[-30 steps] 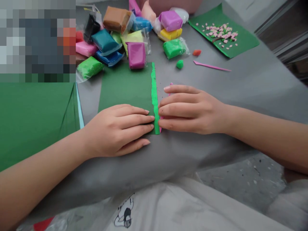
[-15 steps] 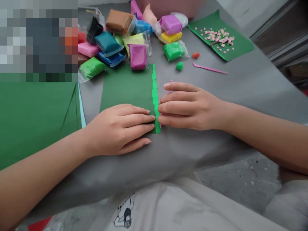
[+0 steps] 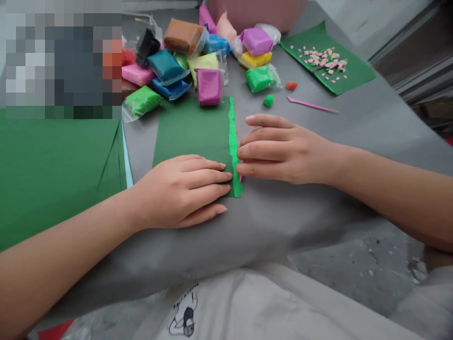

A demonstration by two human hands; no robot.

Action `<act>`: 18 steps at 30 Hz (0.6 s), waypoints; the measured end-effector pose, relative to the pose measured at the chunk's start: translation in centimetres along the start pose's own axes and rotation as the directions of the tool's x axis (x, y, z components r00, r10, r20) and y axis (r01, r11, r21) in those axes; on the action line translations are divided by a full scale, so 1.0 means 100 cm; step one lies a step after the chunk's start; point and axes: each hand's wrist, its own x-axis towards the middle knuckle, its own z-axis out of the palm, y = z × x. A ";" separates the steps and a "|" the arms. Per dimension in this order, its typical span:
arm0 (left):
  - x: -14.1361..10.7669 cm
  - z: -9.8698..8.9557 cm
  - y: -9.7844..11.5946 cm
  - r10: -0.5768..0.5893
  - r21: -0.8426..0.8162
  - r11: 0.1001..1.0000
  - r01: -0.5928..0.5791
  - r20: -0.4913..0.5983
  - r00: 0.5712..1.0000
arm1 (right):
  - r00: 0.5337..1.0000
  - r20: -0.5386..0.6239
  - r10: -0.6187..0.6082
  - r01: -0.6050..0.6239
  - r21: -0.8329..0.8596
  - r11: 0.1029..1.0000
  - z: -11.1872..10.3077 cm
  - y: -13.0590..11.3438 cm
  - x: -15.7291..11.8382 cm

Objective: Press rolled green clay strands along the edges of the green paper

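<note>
A dark green sheet [image 3: 194,127] lies flat, with a wavy bright green clay strip [image 3: 232,137] along its right edge. My left hand [image 3: 184,191] rests palm down on the sheet's lower part, fingers stretched out and tips beside the strip. On the other side, my right hand [image 3: 279,148] bends its fingers over a thin pink clay tool [image 3: 241,178], mostly hidden beneath them. Its fingertips are close to the strip's right edge; the thumb is out of sight. A small green bit [image 3: 241,187] sits by the strip's lower end.
Behind the sheet are several wrapped clay packs [image 3: 168,66]. A green clay lump [image 3: 268,100], a red lump [image 3: 292,85] and a second pink tool [image 3: 313,104] lie to the right. Beyond them is a green sheet with a pink blossom tree [image 3: 354,82]. A large green board [image 3: 53,170] is at left.
My right hand has shifted slightly away from me along the strip, with the pink tool. A green bit now shows by the strip's lower end. My left hand stays on the sheet.
</note>
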 end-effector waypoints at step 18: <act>-0.002 -0.004 0.001 -0.026 0.020 0.999 0.026 0.005 1.000 | 0.995 0.067 0.070 -0.075 0.066 0.995 0.001 0.024 -0.012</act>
